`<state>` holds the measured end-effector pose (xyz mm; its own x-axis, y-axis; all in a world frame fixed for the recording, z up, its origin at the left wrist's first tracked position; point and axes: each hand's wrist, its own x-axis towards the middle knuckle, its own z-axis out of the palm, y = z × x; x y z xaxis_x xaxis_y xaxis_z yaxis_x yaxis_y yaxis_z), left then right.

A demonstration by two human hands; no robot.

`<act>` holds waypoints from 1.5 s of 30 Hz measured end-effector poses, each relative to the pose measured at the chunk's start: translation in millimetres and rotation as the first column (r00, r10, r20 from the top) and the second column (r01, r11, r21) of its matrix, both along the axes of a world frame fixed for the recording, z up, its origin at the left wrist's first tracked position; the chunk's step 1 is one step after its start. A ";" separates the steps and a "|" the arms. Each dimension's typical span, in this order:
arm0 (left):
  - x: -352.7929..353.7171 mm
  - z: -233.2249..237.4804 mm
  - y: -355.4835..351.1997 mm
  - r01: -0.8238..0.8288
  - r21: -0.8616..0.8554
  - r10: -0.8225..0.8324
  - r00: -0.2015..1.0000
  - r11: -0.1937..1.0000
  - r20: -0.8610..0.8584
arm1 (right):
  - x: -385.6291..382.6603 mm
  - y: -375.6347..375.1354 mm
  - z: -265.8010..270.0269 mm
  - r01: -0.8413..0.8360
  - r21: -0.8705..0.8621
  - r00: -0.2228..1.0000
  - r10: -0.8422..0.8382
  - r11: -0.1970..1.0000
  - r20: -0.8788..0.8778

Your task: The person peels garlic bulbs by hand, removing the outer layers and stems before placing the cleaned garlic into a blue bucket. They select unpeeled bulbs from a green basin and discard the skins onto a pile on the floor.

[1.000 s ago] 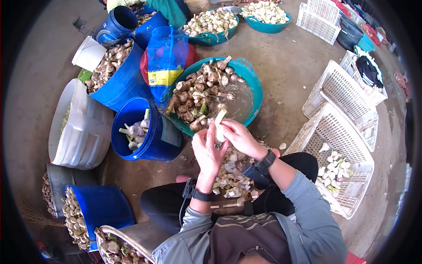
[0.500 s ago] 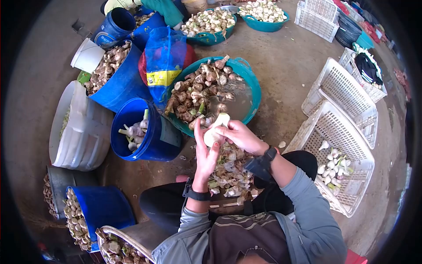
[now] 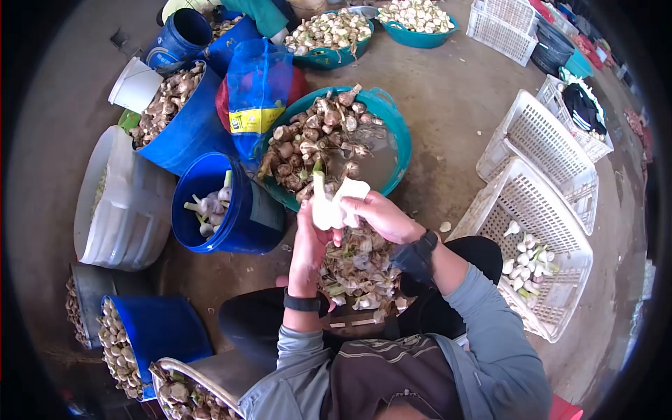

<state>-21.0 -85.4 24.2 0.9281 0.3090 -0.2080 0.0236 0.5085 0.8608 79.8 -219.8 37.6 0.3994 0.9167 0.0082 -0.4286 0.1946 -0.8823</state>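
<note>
In front of me my left hand [image 3: 310, 236] grips a white garlic bulb [image 3: 324, 212], its pale green stem pointing up. My right hand [image 3: 386, 218] pinches a broad piece of pale outer skin [image 3: 354, 189] that stands away from the bulb's right side. Just beyond, a teal basin [image 3: 402, 150] holds dirt-covered unpeeled garlic [image 3: 308, 143] and some murky water. Beneath my hands lies a heap of peeled-off skins [image 3: 364, 266] between my legs.
To the right, a white plastic crate [image 3: 483, 203] contains clean garlic bulbs [image 3: 528, 266]. A blue bucket [image 3: 255, 220] with purplish bulbs stands to the left. More blue tubs [image 3: 192, 133] of garlic line the left side. Another person's green sleeve [image 3: 259, 15] shows at the top.
The bulb has turned so its stem points upward. The skin in my right hand has come away from the bulb's side, and my left hand has shifted slightly left.
</note>
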 end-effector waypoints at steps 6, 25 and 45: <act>3.3 -16.5 -14.0 -0.264 0.445 0.233 0.964 0.856 0.124 | -1.3 0.4 -1.8 0.166 0.040 0.939 -0.170 0.985 0.298; 3.2 -28.9 24.6 -0.309 -0.484 0.399 0.912 0.818 0.092 | 8.0 -9.8 -48.7 0.304 -0.112 -0.148 0.163 0.946 0.976; 20.8 26.4 197.7 -0.283 0.842 0.530 0.673 -0.460 0.516 | 183.8 127.0 -209.0 0.548 -0.316 0.124 0.298 0.774 0.947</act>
